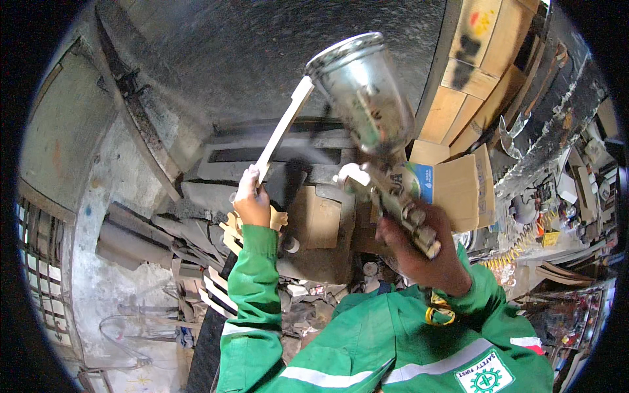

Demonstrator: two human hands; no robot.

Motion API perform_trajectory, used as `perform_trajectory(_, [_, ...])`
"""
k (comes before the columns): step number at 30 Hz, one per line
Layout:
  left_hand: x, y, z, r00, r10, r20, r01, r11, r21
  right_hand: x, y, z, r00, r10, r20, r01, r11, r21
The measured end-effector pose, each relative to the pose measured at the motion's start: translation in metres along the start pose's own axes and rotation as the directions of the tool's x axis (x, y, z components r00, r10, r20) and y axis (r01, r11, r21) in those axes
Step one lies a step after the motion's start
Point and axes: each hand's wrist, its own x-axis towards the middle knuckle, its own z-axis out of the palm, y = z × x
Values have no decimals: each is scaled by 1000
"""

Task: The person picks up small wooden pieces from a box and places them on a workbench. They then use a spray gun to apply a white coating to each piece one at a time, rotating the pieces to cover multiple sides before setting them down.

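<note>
At frame centre the left hand pinches the lower end of a thin, pale, flat wooden slat, likely light and stiff, while the right hand wraps the top-heavy metal spray gun by its grip.

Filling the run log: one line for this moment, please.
left hand: holds pale wooden strip | right hand: grips spray gun
</note>
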Motion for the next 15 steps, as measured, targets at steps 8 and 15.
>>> perform_trajectory(8, [-21,-4,-16,1000,-13,-2,13,993,-121,45,2,-28,999,37,-39,-35,998,43])
perform_trajectory(15, [-27,-84,-37,967,-42,-251,2,988,-156,7,-8,-49,997,74,-37,-69,989,131])
